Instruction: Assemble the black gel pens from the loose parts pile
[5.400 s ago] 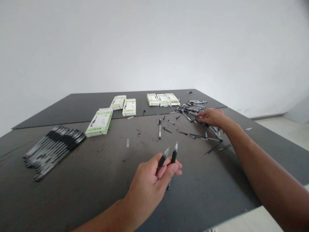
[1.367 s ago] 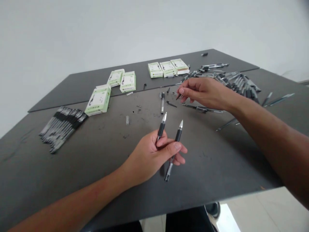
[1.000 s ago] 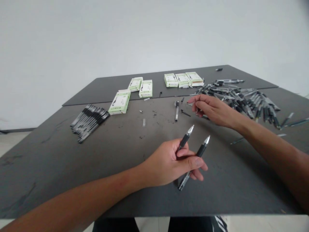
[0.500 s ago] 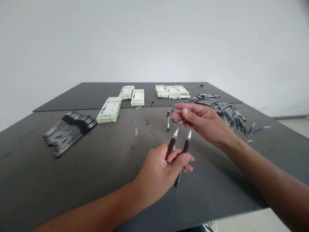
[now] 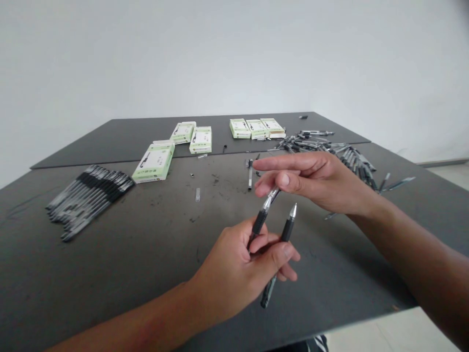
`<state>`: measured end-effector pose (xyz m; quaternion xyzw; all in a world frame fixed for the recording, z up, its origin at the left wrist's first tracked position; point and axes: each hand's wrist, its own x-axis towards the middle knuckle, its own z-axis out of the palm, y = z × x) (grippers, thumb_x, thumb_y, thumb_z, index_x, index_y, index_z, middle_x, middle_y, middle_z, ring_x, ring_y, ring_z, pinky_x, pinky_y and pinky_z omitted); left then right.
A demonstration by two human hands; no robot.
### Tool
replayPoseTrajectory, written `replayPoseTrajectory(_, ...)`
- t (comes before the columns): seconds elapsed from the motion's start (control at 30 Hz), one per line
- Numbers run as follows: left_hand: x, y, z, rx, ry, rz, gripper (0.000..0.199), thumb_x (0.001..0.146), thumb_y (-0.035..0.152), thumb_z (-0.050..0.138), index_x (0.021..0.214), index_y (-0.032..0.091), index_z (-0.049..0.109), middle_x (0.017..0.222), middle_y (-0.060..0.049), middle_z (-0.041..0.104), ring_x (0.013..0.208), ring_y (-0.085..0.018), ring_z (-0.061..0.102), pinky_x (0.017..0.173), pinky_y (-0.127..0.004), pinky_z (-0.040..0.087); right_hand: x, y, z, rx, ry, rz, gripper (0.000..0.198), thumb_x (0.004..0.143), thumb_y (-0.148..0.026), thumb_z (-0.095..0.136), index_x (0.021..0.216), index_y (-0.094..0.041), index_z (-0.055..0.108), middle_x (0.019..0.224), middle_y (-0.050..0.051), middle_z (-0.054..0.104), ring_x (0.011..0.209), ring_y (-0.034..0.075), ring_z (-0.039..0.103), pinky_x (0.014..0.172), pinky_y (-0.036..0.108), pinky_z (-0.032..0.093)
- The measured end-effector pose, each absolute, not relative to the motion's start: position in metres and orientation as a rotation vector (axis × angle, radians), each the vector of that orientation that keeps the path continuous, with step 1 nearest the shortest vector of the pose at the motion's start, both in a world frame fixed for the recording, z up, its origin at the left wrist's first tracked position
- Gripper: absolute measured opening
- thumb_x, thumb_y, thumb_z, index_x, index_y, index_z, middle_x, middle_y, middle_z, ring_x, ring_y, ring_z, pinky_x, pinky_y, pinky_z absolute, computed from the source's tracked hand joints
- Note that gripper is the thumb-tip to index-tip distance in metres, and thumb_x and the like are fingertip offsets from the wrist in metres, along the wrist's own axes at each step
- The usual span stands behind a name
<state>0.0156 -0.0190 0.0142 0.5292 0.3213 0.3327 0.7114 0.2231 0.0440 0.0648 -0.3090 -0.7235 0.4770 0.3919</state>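
Note:
My left hand (image 5: 252,269) holds two uncapped black gel pens with their metal tips pointing up and away. One pen (image 5: 260,220) stands between thumb base and index finger. The other pen (image 5: 288,226) is pinched under the thumb, its rear end below the hand. My right hand (image 5: 308,181) is just above and beyond, fingers stretched forward, with thumb and fingers closed on a small clear-and-black pen cap (image 5: 274,192). The cap meets the tip of the first pen; whether the tip is inside it I cannot tell.
Capped pens (image 5: 90,200) lie in a neat row at the left. A loose pile of pens (image 5: 351,159) spreads at the right. White-and-green pen boxes (image 5: 156,161) stand toward the back. A lone pen (image 5: 250,175), a clear clip piece (image 5: 198,194) and small black bits dot the dark table (image 5: 146,264).
My right hand has brought the cap to the tip of the first pen. My left hand has dropped slightly lower in view, and the whole view has shifted a little.

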Motion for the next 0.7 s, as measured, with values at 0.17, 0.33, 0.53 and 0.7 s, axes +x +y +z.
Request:
replayPoseTrajectory(0.17, 0.014, -0.018, 0.016, 1.177, 0.723, 0.689, 0.045, 0.097, 0.026, 0.072, 0.073, 0.022, 0.034, 0.087, -0.006, 0.079, 0.068, -0.014, 0.077, 0.065, -0.022, 0.057, 0.225, 0.042, 0.070, -0.846, -1.844, 1.154, 0.041, 0.096, -0.047, 0.077, 0.132, -0.030, 0.079, 0.103, 0.005, 0.085, 0.101, 0.024, 0.081, 0.093, 0.039, 0.065)
replayPoseTrajectory(0.33, 0.013, -0.019, 0.012, 1.172, 0.697, 0.650, 0.041, 0.098, 0.028, 0.072, 0.076, 0.022, 0.038, 0.088, -0.006, 0.078, 0.067, -0.014, 0.076, 0.065, -0.023, 0.057, 0.226, 0.042, 0.072, -0.836, -1.878, 1.134, 0.040, 0.097, -0.047, 0.076, 0.133, -0.030, 0.078, 0.102, 0.005, 0.086, 0.101, 0.023, 0.081, 0.094, 0.038, 0.065)
replayPoseTrajectory(0.53, 0.015, -0.017, 0.013, 1.171, 0.667, 0.604, 0.033, 0.099, 0.028, 0.073, 0.081, 0.020, 0.046, 0.087, -0.006, 0.078, 0.065, -0.011, 0.072, 0.065, -0.022, 0.057, 0.231, 0.040, 0.077, -0.847, -1.974, 1.135, 0.040, 0.096, -0.043, 0.077, 0.133, -0.028, 0.078, 0.104, 0.005, 0.086, 0.101, 0.022, 0.081, 0.093, 0.035, 0.066)
replayPoseTrajectory(0.7, 0.013, -0.014, 0.012, 1.197, 0.689, 0.529, 0.028, 0.100, 0.031, 0.073, 0.082, 0.016, 0.057, 0.080, -0.006, 0.076, 0.067, -0.012, 0.071, 0.069, -0.023, 0.058, 0.235, 0.038, 0.083, -0.871, -2.126, 1.175, 0.038, 0.096, -0.039, 0.079, 0.133, -0.029, 0.079, 0.109, 0.003, 0.085, 0.101, 0.020, 0.081, 0.092, 0.030, 0.065)
